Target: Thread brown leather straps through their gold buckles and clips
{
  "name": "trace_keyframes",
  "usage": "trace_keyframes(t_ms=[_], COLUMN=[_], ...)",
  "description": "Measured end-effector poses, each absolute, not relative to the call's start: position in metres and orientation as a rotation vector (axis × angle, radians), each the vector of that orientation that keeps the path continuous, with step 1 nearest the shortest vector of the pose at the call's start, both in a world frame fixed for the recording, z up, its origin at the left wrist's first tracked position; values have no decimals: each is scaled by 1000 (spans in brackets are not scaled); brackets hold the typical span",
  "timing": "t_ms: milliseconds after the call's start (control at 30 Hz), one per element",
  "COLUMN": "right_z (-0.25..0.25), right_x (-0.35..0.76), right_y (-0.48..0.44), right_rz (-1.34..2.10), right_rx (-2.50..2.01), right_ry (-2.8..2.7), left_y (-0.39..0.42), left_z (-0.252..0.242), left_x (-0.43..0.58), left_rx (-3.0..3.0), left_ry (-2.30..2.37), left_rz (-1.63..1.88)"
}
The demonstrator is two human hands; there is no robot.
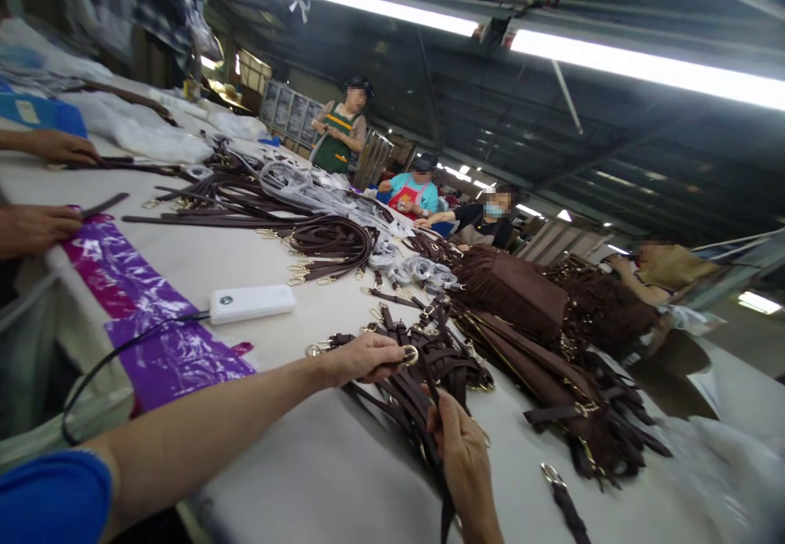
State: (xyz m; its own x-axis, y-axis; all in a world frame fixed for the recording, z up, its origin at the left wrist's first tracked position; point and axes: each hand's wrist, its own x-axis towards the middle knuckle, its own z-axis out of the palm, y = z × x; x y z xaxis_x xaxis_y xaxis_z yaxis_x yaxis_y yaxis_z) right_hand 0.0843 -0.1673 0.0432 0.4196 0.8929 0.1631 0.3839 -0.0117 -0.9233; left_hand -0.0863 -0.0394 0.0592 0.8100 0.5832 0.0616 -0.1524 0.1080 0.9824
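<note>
Long strip lights [392,11] hung beneath the dark roof, and under them we worked at a pale table [288,462] crowded with brown leather pieces. Across from us were a person in a green apron [339,139], a person in a red apron [414,192] and a person in a face mask [491,221].

Our left hand [371,357] reached over the table with its fingertips pinched together on a gold ring [414,353]. Our right hand [463,450], lower and nearer to us, was closed around a dark strap [432,382], which ran up beside the ring and down past the palm. We could not tell whether ring and strap were joined. Both were held above a heap of dark straps with gold fittings [457,364].

Farther over lay coiled straps [337,241], with pale grey rolls [423,270] just beside them and brown fringed pieces [515,286] to the right. Near our right hand lay a short strap with a ring [567,507]. To the left, a white box [251,304] with a black cable [123,348] sat beside purple plastic [168,339], and a co-worker's hand [42,229] touched the plastic's far end.
</note>
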Motion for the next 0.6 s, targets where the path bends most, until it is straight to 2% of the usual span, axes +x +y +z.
trace_keyframes(t_ms=[200,600], right_z=[40,24], right_x=[83,73], right_y=[-166,-162], right_rz=[332,243], right_rx=[-1648,-1527], right_ry=[-1296,-1446], left_y=[-33,-49], left_z=[60,52], left_x=[-93,-84], left_rx=[1210,1403], left_ry=[319,349], left_rz=[520,321])
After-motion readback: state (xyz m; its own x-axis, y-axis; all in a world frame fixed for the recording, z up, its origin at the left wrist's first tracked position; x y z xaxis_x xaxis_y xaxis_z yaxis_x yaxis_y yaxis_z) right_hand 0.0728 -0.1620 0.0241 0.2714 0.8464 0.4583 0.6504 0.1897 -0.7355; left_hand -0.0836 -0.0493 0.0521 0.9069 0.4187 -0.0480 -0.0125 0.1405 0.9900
